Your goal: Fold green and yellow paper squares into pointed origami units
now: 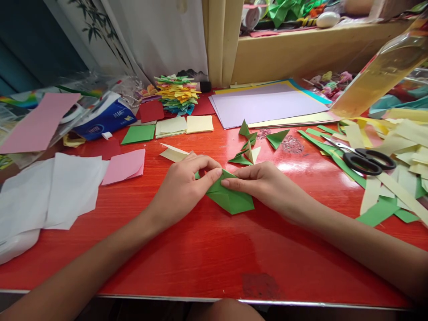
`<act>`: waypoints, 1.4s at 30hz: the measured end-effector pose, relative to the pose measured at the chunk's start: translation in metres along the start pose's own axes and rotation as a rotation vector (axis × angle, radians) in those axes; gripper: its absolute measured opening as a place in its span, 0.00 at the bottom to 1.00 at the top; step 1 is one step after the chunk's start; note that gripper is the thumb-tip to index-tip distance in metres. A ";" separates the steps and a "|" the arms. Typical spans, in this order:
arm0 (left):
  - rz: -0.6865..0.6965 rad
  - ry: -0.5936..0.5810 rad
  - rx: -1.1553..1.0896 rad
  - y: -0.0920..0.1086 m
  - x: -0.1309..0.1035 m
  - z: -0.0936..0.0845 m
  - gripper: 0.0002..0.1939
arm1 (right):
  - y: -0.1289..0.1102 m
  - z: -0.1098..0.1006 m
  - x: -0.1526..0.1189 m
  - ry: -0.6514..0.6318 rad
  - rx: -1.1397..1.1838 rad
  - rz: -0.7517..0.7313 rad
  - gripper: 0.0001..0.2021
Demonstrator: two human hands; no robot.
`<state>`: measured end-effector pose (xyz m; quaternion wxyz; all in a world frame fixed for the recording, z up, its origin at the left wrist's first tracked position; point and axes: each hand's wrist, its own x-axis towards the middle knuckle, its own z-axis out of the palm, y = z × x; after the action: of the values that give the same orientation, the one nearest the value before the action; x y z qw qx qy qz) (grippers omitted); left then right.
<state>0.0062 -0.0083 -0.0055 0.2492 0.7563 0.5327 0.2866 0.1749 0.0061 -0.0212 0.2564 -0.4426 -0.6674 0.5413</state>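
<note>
A partly folded sheet of green paper (232, 203) is held above the middle of the red table. My left hand (187, 183) pinches its upper left side between thumb and fingers. On the upper right side, my right hand (264, 183) grips it with thumb and forefinger, the two thumb tips close together. Part of the paper is hidden behind my fingers. Just beyond the hands lie several small folded green pieces (277, 139), with a cream one among them. A folded cream paper (174, 153) rests behind my left hand.
Black-handled scissors (363, 161) lie on paper strips (377, 213) at the right, near a leaning bottle (377, 76). Behind stand large paper sheets (267, 104) and a colourful folded-paper stack (177, 96). Pink squares (123, 166), green squares (138, 133) and white tissues (75, 189) are left.
</note>
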 end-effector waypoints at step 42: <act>0.113 0.078 0.047 -0.001 0.001 -0.007 0.09 | -0.001 -0.007 0.001 0.213 0.088 -0.212 0.12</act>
<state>0.0007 -0.0068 -0.0010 0.1939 0.7790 0.5051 0.3169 0.1802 0.0108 -0.0186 0.4006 -0.4126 -0.6551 0.4901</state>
